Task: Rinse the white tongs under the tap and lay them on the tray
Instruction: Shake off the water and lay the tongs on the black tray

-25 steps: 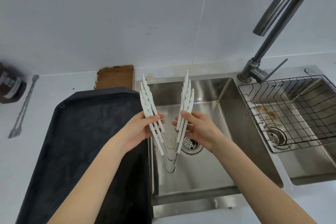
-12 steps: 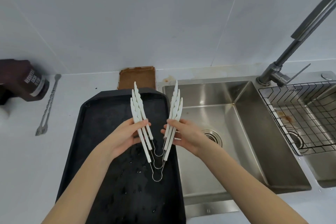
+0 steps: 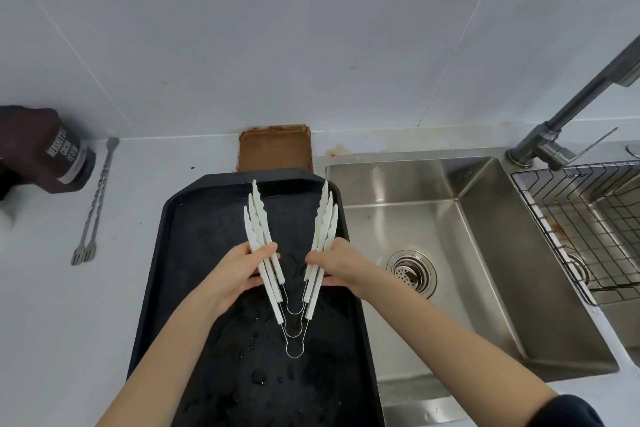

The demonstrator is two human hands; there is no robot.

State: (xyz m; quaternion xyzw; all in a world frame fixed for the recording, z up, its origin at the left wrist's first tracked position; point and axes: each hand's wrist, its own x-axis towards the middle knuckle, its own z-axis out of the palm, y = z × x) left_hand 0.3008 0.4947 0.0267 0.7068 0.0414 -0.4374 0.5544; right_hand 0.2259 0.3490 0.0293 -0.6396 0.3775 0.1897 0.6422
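Fingers of the left hand point(image 3: 242, 267) and right hand point(image 3: 337, 265) clamp opposite arms of the white tongs point(image 3: 292, 253), splayed in a V over the black tray point(image 3: 194, 253), tips far, wire loops near; lowering them looks next.

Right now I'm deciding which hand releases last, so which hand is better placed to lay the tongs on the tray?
Left, probably. The left hand grips the white tongs over the black tray's middle; the right hand hangs at its sink-side edge.

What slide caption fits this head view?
Both hands, left and right, hold white tongs spread above the black tray.
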